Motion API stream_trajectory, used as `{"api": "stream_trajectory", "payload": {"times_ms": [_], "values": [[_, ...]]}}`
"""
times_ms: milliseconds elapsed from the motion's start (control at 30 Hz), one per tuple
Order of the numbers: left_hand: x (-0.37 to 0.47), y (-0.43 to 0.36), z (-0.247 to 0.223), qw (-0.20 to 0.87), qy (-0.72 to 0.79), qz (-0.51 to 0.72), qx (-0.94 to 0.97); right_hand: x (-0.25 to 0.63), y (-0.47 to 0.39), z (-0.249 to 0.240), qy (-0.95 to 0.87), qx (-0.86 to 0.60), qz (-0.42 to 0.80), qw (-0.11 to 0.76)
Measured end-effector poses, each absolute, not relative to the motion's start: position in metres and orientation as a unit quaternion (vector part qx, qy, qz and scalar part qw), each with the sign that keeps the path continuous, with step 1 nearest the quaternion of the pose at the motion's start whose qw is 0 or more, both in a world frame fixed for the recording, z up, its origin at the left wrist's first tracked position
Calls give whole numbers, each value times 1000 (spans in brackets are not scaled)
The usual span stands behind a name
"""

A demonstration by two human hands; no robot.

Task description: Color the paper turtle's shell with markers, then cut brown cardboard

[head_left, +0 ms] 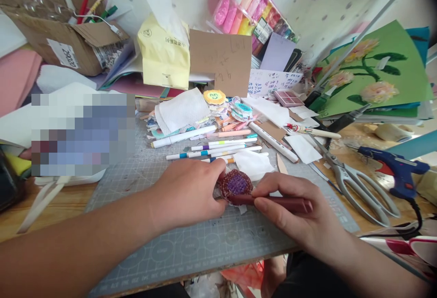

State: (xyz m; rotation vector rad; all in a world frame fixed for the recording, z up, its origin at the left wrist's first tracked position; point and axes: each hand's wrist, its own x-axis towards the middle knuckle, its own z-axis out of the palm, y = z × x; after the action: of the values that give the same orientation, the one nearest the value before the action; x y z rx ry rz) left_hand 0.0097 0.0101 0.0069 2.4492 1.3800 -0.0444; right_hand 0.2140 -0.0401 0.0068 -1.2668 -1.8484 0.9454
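Note:
Near the middle of the grey cutting mat (191, 238), a small round piece (238, 183) shows a purple centre and a dark reddish-brown rim. My left hand (194, 191) pinches its left edge between thumb and fingers. In my right hand (293, 207) is a dark red pen (290, 203), held nearly flat, with its left end at the lower rim of the round piece. Whether the tip touches the surface is hard to make out. White paper (254, 163) lies just behind the piece.
Several markers (211, 150) lie behind my hands. Scissors (362, 188) and a blue glue gun (396, 166) are at the right. Farther back stand a yellow tissue pack (164, 54), a cardboard box (68, 38) and a green flower picture (375, 70).

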Motion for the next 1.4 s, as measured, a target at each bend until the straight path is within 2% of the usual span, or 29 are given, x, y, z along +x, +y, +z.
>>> {"api": "stream_trajectory", "payload": {"times_ms": [1200,1400], "values": [[6,11,3,164,468,3,868,212,-38,4,-730,-486,336,343],[8,11,4,164,477,-3,863,207,-37,0,-716,-488,332,373]]}}
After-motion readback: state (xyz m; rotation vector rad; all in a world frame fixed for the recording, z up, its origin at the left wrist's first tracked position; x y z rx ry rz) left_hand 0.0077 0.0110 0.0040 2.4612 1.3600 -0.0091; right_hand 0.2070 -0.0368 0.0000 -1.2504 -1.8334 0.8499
